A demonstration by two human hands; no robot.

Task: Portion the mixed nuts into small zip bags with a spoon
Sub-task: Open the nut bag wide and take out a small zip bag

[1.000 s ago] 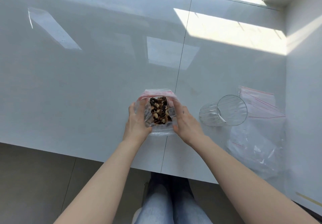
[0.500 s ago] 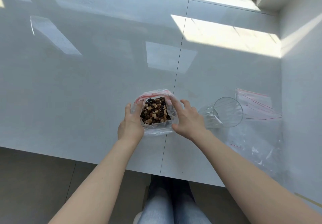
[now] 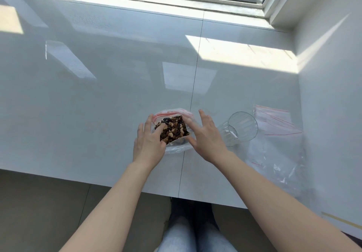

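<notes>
The bag of mixed nuts (image 3: 172, 129) lies on the table (image 3: 98, 99) near its front edge, left hand (image 3: 148, 144) and right hand (image 3: 205, 136) resting spread-fingered on either side (neither grip closed). Right of the bag lies a tipped glass (image 3: 238, 129), then empty zip bags (image 3: 274, 122); left of it is open surface.

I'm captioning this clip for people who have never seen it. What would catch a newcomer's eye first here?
The dark heap of mixed nuts in a clear red-zip plastic bag stands out near the front edge of the glossy white table, with the left hand and right hand spread on either side of it. To the right lies a clear ribbed glass tumbler on its side, beside empty red-striped zip bags.
</notes>
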